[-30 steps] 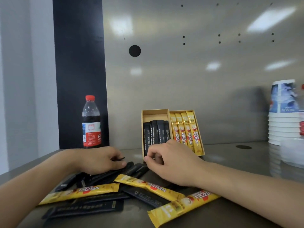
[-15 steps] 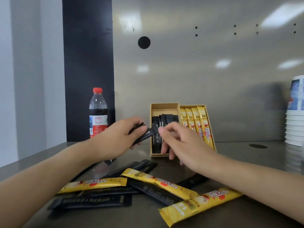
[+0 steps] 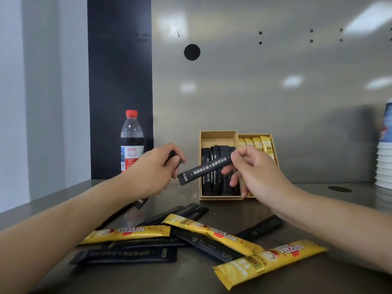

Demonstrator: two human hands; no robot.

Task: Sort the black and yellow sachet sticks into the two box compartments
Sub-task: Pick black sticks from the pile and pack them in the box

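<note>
Far left of the box (image 3: 220,197), toward the back of the table (image 3: 318,200), a cola bottle (image 3: 132,145) with a red cap stands upright. Between the bottle and the box the left hand (image 3: 152,169) is raised off the table. Its fingers (image 3: 177,164) are curled narrowly round a dark stick (image 3: 172,157), of which only a short part shows between thumb and fingers. A black end pokes out under the wrist; whether it is the same stick cannot be told.

Just in front of the box's left compartment a black sachet stick (image 3: 204,170) is held tilted in the air. Its lower end points to the left hand, just beside those fingers. Its upper end is pinched between thumb and forefinger of the right hand (image 3: 257,170), whose other fingers are loosely bent in front of the box.

The box faces the camera with its open side. Its left compartment holds black sticks (image 3: 206,179) standing side by side. Its right compartment holds yellow sticks (image 3: 257,143), partly hidden by the right hand.

In front of the box a loose pile lies on the table, from left to right:
- a black sachet (image 3: 125,255) lying flat
- a yellow sachet (image 3: 127,233) above it
- a second yellow sachet (image 3: 212,233) crossing more black ones
- a third yellow sachet (image 3: 269,259) nearest the camera

Far right of the box, at the picture's edge, stands a stack of paper cups (image 3: 385,164).
</note>
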